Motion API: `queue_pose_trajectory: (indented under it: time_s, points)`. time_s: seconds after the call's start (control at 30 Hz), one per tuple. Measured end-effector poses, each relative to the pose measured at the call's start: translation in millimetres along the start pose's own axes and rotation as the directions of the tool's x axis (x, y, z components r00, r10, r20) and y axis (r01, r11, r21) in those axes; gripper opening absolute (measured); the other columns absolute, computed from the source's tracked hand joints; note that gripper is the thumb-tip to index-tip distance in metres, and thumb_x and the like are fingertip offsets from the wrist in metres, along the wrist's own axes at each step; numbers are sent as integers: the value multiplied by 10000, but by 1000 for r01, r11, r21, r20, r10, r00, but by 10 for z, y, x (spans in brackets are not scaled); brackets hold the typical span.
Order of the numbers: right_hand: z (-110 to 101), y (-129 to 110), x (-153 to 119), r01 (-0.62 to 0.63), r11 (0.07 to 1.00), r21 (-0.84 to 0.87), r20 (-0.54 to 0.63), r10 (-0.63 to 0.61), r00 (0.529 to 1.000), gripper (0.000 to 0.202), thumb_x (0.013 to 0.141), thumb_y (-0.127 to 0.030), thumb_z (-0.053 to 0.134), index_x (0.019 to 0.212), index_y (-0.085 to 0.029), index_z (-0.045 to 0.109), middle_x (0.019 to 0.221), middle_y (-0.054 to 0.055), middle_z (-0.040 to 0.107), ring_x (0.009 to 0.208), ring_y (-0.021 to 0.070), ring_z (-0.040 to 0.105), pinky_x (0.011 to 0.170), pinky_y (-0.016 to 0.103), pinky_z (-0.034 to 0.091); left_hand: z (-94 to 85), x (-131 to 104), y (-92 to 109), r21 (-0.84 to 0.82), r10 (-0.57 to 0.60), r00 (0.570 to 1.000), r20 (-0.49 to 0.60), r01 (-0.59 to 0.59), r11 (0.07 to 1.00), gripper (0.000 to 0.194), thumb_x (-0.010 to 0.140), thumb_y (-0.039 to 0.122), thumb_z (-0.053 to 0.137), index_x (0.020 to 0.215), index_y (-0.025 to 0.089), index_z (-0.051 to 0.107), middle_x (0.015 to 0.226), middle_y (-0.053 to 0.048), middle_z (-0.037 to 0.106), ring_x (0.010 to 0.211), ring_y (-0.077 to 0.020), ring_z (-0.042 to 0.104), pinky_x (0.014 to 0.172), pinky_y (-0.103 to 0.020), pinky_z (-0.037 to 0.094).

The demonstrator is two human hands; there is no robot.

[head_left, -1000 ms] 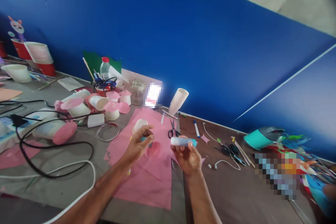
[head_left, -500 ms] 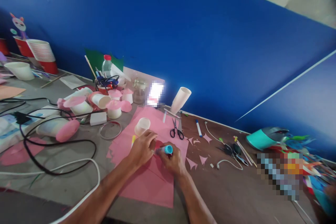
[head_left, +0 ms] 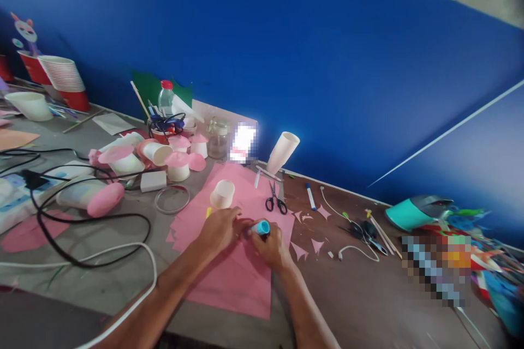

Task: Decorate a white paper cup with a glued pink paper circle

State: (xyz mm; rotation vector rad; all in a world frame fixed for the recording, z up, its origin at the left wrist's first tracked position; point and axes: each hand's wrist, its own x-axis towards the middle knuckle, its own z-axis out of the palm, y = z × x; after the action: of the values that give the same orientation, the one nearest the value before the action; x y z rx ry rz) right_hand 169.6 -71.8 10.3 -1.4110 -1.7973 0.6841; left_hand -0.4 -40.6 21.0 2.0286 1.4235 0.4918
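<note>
My right hand [head_left: 271,245] is closed around a light blue glue stick [head_left: 261,228], its round end facing up toward me. Close to it, my left hand [head_left: 220,229] has its fingers bent together at a darker pink paper piece [head_left: 244,223], partly hidden between the hands. Both hands are over pink paper sheets [head_left: 229,289] lying on the table. A white paper cup [head_left: 222,194] stands just beyond my left fingers, with a small yellow thing [head_left: 208,211] beside it. Black scissors [head_left: 275,199] lie on the paper beyond my right hand.
Pink-trimmed paper cups [head_left: 178,166] and black cables [head_left: 102,264] crowd the left side. A lit phone [head_left: 243,142] and a tilted white cup [head_left: 283,151] stand by the blue wall. Paper scraps [head_left: 317,247], a marker [head_left: 310,197] and a turquoise container [head_left: 413,212] are on the right.
My left hand has shifted slightly down and left, away from the white cup. The glue stick in my right hand has moved up a little. The view has tipped slightly.
</note>
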Motion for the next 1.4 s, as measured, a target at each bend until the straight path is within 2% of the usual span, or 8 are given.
queue_pose_trajectory:
  time_s: [0.1, 0.23, 0.33, 0.57, 0.83, 1.1, 1.27, 1.4]
  points:
    - [-6, -32, -1, 6, 1000, -5, 6, -6, 1000, 148, 764, -250, 586, 649, -170, 636, 505, -19, 558, 476, 115, 475, 480, 227, 374, -16, -5, -5, 91, -6, 1000, -19, 7, 996, 343, 901, 479, 468, 767, 203, 622, 739, -64, 696, 704, -226, 641, 575, -296, 327]
    - [-18, -88, -12, 22, 1000, 5, 35, -22, 999, 192, 767, -220, 593, 578, -196, 568, 474, -28, 507, 457, 120, 440, 474, 247, 373, -6, -4, -19, 204, 6, 1000, 5, -6, 979, 268, 911, 351, 447, 764, 212, 623, 808, -72, 723, 756, -224, 663, 572, -286, 324]
    - [-63, -87, -21, 22, 998, 64, 14, -23, 1000, 148, 760, -226, 606, 616, -196, 602, 533, 3, 577, 485, 143, 495, 500, 271, 419, 3, 2, -18, 253, -20, 1000, 9, 17, 967, 257, 912, 283, 420, 783, 201, 627, 829, -89, 732, 762, -225, 673, 566, -285, 324]
    - [-169, 23, -22, 35, 959, 282, -245, 37, 969, 221, 813, -372, 593, 814, -167, 675, 783, 65, 702, 704, 196, 636, 669, 309, 509, 7, 11, 4, 276, -65, 998, 7, 61, 959, 277, 921, 253, 389, 802, 196, 633, 791, -81, 721, 701, -212, 661, 571, -282, 339]
    - [-186, 20, -43, 29, 942, 334, -376, 105, 921, 249, 812, -392, 601, 835, -161, 693, 748, 56, 693, 681, 195, 626, 647, 316, 505, 36, 14, 5, 269, -74, 997, 1, 71, 961, 265, 918, 244, 383, 815, 199, 623, 838, -88, 734, 757, -219, 675, 573, -285, 333]
    - [-11, 10, -53, 43, 998, 44, -167, -35, 985, 164, 811, -314, 619, 858, -175, 693, 799, 81, 722, 744, 225, 648, 682, 325, 501, 46, -18, 23, 228, -43, 999, 8, 40, 973, 324, 934, 266, 376, 777, 194, 650, 784, -86, 728, 704, -205, 664, 577, -285, 327]
    - [38, 30, -17, 39, 998, 50, -24, -38, 999, 112, 815, -260, 585, 812, -188, 671, 666, 44, 697, 570, 184, 614, 579, 291, 480, 31, -22, 22, 173, -3, 1000, 2, 3, 985, 333, 938, 294, 391, 748, 188, 643, 773, -79, 720, 707, -201, 651, 582, -288, 320]
    - [2, -14, -5, 45, 998, 47, -19, -44, 999, 75, 795, -234, 607, 784, -200, 673, 630, 37, 687, 518, 175, 589, 525, 280, 465, 34, -3, -14, 176, 20, 1000, 7, -21, 984, 280, 928, 301, 424, 772, 188, 627, 834, -74, 710, 754, -199, 646, 598, -284, 332]
